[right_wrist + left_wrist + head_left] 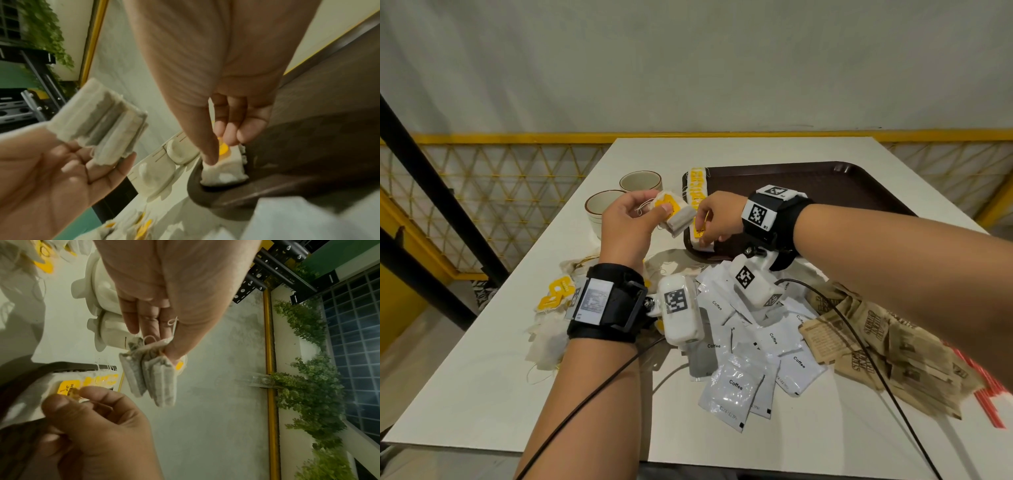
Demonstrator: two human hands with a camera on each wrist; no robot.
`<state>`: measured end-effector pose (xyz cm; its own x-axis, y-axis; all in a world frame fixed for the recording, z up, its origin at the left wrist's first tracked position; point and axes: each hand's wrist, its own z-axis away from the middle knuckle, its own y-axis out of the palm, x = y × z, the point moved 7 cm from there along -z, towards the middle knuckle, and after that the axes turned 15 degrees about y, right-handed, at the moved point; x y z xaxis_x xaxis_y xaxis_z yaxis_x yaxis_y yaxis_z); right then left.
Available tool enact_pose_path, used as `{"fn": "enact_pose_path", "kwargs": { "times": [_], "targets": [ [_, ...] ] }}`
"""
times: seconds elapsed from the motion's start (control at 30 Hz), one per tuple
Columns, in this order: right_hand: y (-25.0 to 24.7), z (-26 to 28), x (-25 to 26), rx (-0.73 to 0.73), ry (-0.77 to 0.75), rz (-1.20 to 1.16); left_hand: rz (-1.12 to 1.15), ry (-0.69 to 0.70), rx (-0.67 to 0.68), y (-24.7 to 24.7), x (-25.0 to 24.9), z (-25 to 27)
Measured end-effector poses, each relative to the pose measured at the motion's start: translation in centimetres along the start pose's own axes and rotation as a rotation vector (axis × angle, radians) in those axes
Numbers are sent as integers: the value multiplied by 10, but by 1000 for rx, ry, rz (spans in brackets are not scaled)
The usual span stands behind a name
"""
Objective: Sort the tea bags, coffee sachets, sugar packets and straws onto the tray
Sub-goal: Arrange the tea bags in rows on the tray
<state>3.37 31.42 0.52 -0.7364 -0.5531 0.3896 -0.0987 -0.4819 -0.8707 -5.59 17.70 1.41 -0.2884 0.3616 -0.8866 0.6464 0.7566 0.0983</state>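
My left hand (pixel 657 209) grips a small bundle of tea bags (pixel 676 216) above the table, just left of the tray; the left wrist view shows the bundle (pixel 152 374) hanging from my thumb and fingers. A row of tea bags with yellow tags (pixel 695 190) lies along the left edge of the brown tray (pixel 825 185). My right hand (pixel 703 233) is at the near end of that row, thumb and fingers pinching the yellow tag (pixel 223 148) of the nearest tea bag (pixel 226 172). White coffee sachets (pixel 739 363), brown sugar packets (pixel 876 342) and red straws (pixel 989 397) lie on the table.
Two beige cups (pixel 640 180) (pixel 599 205) stand left of the tray. Several loose tea bags (pixel 554 301) are heaped near the table's left edge (pixel 482 325). Cables run from both wrist cameras across the sachets. A yellow mesh railing (pixel 500 205) runs behind the table.
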Motion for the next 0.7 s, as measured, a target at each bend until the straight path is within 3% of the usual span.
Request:
{"fn": "enact_pose_path", "kwargs": {
  "times": [0.1,0.23,0.47,0.6,0.7],
  "targets": [
    [-10,-2,-5,-62,0,-21,-15,4,1,0,0,0],
    [4,-4,-7,-18,-1,128,-37,11,5,1,-1,1],
    [1,-6,-7,-41,-11,118,-68,12,32,4,-4,3],
    [-22,7,-6,-51,-43,-93,-70,9,50,4,-2,2],
    [-37,24,1,-61,-94,-429,-72,3,81,6,1,3]
  ]
}}
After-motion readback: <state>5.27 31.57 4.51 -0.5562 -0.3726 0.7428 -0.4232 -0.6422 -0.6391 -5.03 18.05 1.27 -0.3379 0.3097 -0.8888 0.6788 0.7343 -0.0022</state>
